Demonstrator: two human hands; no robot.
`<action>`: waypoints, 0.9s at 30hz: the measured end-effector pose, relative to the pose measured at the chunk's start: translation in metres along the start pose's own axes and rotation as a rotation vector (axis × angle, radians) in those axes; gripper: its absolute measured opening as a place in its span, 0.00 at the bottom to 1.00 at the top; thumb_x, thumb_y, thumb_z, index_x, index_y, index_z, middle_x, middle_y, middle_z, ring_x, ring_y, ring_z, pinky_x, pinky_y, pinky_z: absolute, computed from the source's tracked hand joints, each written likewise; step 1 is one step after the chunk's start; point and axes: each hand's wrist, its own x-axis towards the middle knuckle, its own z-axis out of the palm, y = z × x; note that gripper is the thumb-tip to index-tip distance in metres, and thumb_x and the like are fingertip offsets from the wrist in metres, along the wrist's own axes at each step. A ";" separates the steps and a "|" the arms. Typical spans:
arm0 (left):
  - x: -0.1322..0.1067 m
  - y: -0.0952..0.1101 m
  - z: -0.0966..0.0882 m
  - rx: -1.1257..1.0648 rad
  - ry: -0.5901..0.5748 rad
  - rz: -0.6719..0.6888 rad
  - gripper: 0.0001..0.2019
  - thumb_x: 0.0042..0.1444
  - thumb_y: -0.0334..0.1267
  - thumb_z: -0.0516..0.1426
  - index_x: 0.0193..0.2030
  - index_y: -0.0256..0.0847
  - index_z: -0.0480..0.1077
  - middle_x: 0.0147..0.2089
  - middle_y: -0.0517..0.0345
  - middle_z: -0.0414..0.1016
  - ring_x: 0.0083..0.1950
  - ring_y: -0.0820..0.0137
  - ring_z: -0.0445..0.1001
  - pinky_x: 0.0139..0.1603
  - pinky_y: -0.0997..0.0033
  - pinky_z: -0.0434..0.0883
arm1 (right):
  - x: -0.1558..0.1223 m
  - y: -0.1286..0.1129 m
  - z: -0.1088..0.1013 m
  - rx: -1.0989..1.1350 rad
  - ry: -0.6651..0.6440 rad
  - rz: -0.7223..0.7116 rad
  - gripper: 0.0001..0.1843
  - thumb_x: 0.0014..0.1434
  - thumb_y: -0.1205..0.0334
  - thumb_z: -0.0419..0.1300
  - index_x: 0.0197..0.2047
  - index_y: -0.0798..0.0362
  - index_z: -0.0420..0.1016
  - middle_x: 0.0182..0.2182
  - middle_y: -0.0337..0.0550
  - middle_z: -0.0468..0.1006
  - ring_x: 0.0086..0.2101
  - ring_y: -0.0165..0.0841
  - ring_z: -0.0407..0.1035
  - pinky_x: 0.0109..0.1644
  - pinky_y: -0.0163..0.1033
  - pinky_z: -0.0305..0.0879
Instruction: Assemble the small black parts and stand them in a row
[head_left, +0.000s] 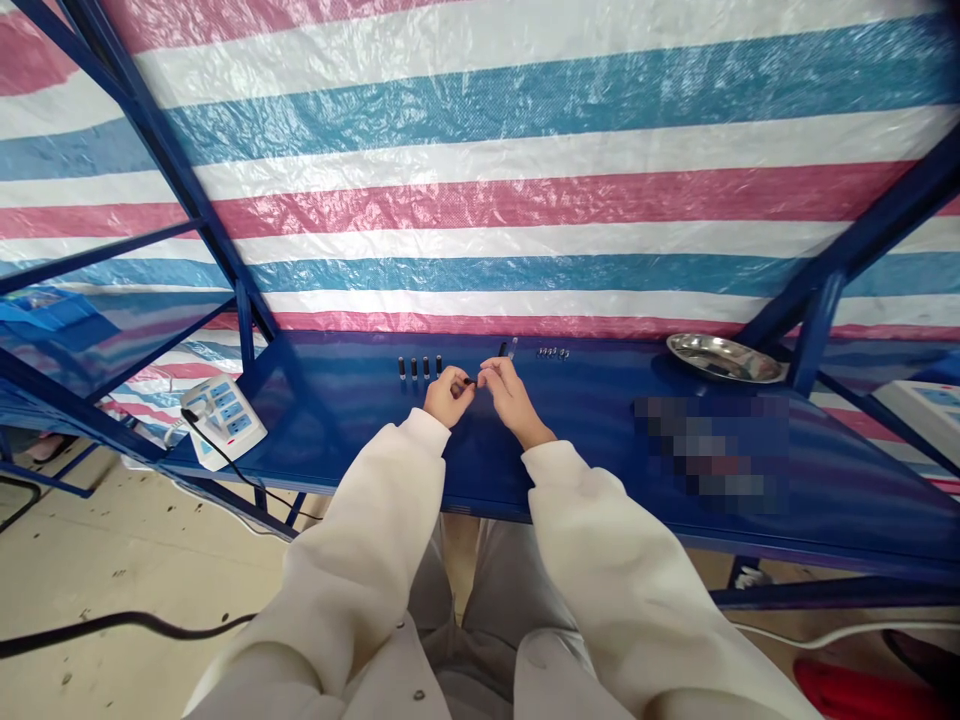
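My left hand (448, 398) is closed in a pinch on a small black piece (469, 381), its exact kind too small to make out. Close beside it, my right hand (508, 392) has thumb and fingers drawn together; what they hold, if anything, is hidden. Several short black cylinders with pale ends (414, 369) stand in a row behind my left hand. Just beyond my right hand are a black stick-like piece (503, 349) and a clear one (513, 346). Several tiny shiny parts (553, 352) lie in a line farther right.
The blue table (345, 430) runs across, with a round steel dish (724, 358) at its right rear. A white power strip (223, 422) with a black cable sits at the left end. A blurred patch (709, 455) hides something on the right. Striped sheeting (525, 200) hangs behind.
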 end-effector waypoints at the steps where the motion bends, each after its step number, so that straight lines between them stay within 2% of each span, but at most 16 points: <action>1: 0.000 0.000 0.000 -0.018 0.025 -0.007 0.05 0.48 0.34 0.56 0.32 0.38 0.64 0.25 0.65 0.67 0.20 0.82 0.59 0.25 0.79 0.61 | 0.001 0.002 0.000 -0.018 0.028 0.000 0.12 0.60 0.52 0.44 0.39 0.50 0.60 0.28 0.39 0.70 0.31 0.31 0.66 0.41 0.40 0.63; 6: 0.005 -0.002 0.000 -0.146 0.157 -0.092 0.10 0.48 0.41 0.58 0.34 0.37 0.69 0.27 0.60 0.71 0.21 0.81 0.63 0.23 0.78 0.65 | 0.006 0.015 -0.003 -0.136 0.124 -0.017 0.16 0.60 0.49 0.45 0.38 0.51 0.64 0.33 0.46 0.73 0.34 0.34 0.67 0.44 0.43 0.63; 11: 0.008 0.002 -0.002 -0.275 0.237 -0.180 0.16 0.46 0.47 0.60 0.35 0.34 0.73 0.30 0.53 0.76 0.23 0.77 0.67 0.23 0.76 0.69 | 0.005 0.017 -0.005 -0.162 0.061 0.022 0.17 0.59 0.52 0.49 0.43 0.52 0.71 0.35 0.46 0.76 0.33 0.34 0.70 0.42 0.42 0.66; 15: 0.007 0.006 -0.004 -0.262 0.246 -0.205 0.16 0.45 0.47 0.60 0.33 0.34 0.74 0.29 0.53 0.77 0.22 0.77 0.67 0.22 0.76 0.69 | 0.003 0.014 -0.006 -0.181 0.026 -0.032 0.18 0.59 0.52 0.49 0.46 0.50 0.73 0.46 0.46 0.76 0.44 0.37 0.70 0.51 0.45 0.64; 18: 0.006 0.008 -0.005 -0.256 0.232 -0.216 0.16 0.44 0.48 0.61 0.32 0.34 0.74 0.28 0.54 0.77 0.22 0.77 0.67 0.22 0.76 0.68 | 0.003 0.012 -0.006 -0.163 0.007 -0.055 0.20 0.60 0.51 0.49 0.47 0.50 0.73 0.47 0.46 0.75 0.47 0.37 0.69 0.53 0.46 0.63; 22: 0.005 0.011 -0.006 -0.271 0.206 -0.222 0.16 0.45 0.48 0.60 0.31 0.34 0.74 0.27 0.54 0.77 0.20 0.79 0.66 0.21 0.76 0.67 | 0.002 0.007 -0.007 -0.159 0.017 -0.039 0.21 0.60 0.50 0.48 0.47 0.50 0.74 0.46 0.46 0.76 0.46 0.37 0.70 0.52 0.45 0.64; 27: 0.005 0.013 -0.007 -0.301 0.195 -0.236 0.18 0.45 0.50 0.60 0.29 0.34 0.75 0.26 0.53 0.77 0.18 0.80 0.64 0.20 0.76 0.66 | 0.000 0.001 -0.006 -0.175 0.046 -0.017 0.21 0.59 0.50 0.48 0.44 0.53 0.75 0.41 0.46 0.78 0.38 0.36 0.72 0.45 0.43 0.67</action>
